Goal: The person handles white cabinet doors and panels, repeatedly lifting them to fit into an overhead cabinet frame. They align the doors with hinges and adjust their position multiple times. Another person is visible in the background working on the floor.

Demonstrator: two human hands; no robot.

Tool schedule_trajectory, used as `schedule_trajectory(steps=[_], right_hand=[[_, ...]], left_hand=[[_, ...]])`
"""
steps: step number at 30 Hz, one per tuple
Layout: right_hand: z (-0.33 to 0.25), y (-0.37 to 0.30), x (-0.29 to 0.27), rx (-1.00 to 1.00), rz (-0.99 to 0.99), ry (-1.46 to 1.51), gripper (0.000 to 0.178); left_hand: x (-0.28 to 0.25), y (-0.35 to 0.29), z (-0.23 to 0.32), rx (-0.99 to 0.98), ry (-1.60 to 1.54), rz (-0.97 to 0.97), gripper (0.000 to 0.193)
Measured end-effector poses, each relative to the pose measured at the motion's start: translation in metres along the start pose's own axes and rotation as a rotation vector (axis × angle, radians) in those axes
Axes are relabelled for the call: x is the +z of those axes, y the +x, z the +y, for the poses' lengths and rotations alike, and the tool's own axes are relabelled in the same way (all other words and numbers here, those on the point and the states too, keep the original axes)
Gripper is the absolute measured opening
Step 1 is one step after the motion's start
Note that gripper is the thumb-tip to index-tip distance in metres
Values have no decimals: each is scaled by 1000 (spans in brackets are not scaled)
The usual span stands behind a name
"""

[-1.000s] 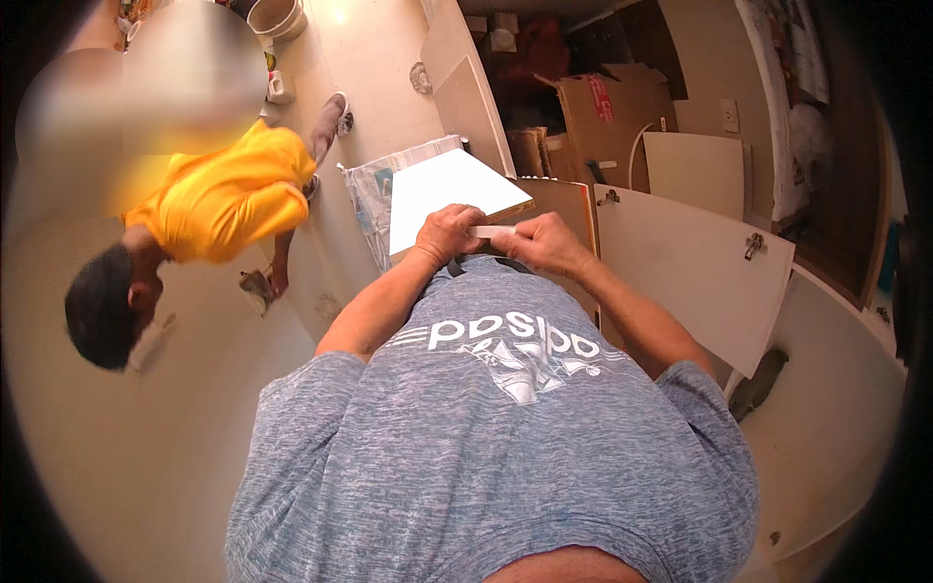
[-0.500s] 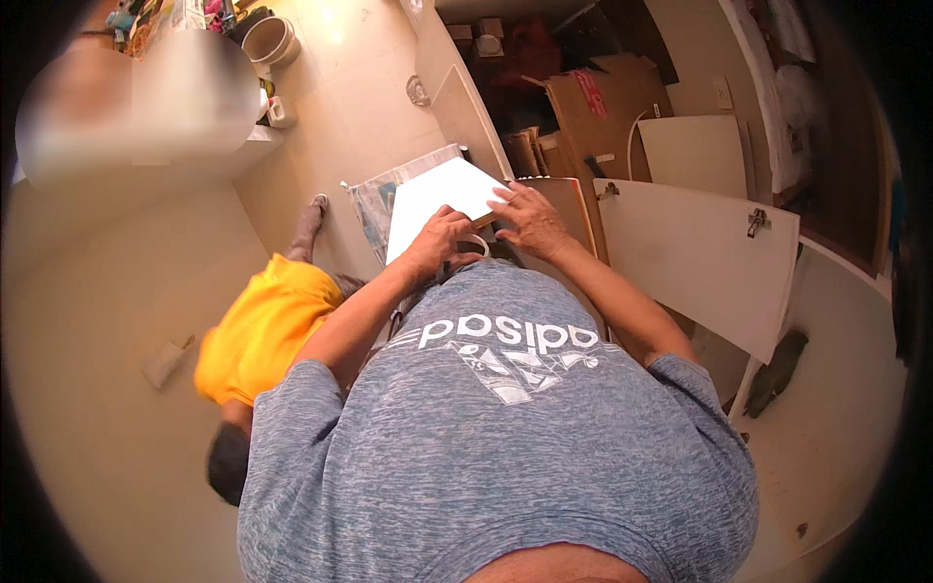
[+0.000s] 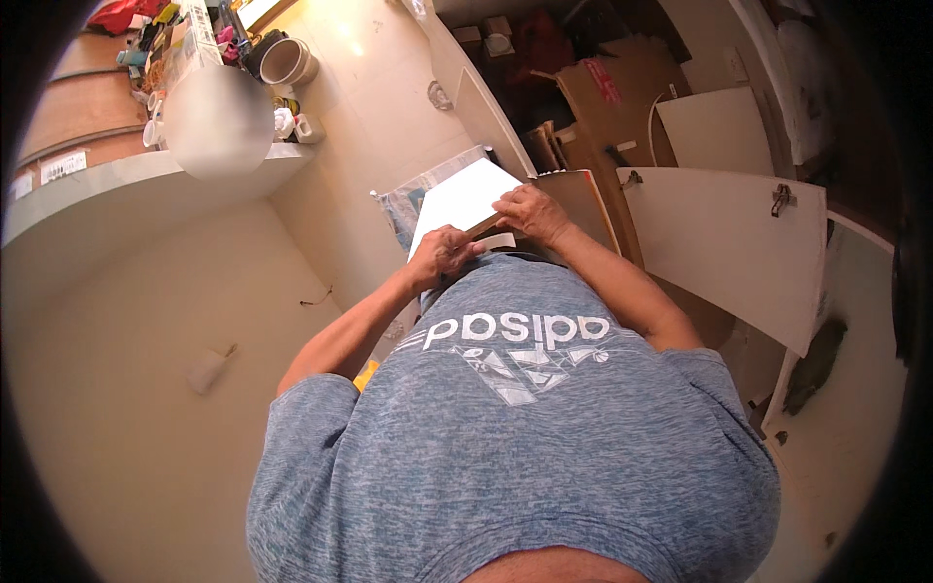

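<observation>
A white board (image 3: 462, 194) lies before me with its brown raw edge turned toward my body. At the near left of that edge, my left hand (image 3: 447, 255) is closed, its fingers curled round a narrow white strip (image 3: 500, 241). The strip bends just below the board's edge; its far end is hidden. My right hand (image 3: 533, 212) is closed on the right part of the edge, with fingertips on the board's top face. What lies under the right palm cannot be seen.
Patterned cloth or paper (image 3: 403, 209) lies under the board. White door panels with hinges (image 3: 724, 248) lean at right, beside flattened cardboard (image 3: 622, 107). At upper left, a bucket (image 3: 289, 62) and a white jug (image 3: 309, 128) stand near a ledge. A scrap of yellow clothing (image 3: 365, 374) shows behind my left arm.
My left hand has shifted along the board's near edge, and my right hand has closed from spread fingers. The person in yellow has moved mostly out of sight behind my left arm.
</observation>
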State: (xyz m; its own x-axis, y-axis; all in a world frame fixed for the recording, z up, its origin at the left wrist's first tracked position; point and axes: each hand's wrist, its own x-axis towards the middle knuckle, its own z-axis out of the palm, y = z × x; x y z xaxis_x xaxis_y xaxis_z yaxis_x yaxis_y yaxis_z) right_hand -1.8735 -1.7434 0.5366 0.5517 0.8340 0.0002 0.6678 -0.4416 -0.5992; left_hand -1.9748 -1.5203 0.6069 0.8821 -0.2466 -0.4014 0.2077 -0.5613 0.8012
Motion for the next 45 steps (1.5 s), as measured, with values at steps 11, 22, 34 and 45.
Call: schedule_trajectory(steps=[11,22,34,45], right_hand=[[-9,4,-6,31,-153,10,26],[-43,37,-19,36,-461,-236,34],[-37,71,31,44,-528,-260,15],[-36,80,29,33,-577,-310,16]], left_hand=[[-26,-49,11,-85,-49,-8,29],[-17,-52,22,-119,-171,204,22],[-12,-61,16,-174,-330,381,35],[-88,-135,85,-193,-697,652,39]])
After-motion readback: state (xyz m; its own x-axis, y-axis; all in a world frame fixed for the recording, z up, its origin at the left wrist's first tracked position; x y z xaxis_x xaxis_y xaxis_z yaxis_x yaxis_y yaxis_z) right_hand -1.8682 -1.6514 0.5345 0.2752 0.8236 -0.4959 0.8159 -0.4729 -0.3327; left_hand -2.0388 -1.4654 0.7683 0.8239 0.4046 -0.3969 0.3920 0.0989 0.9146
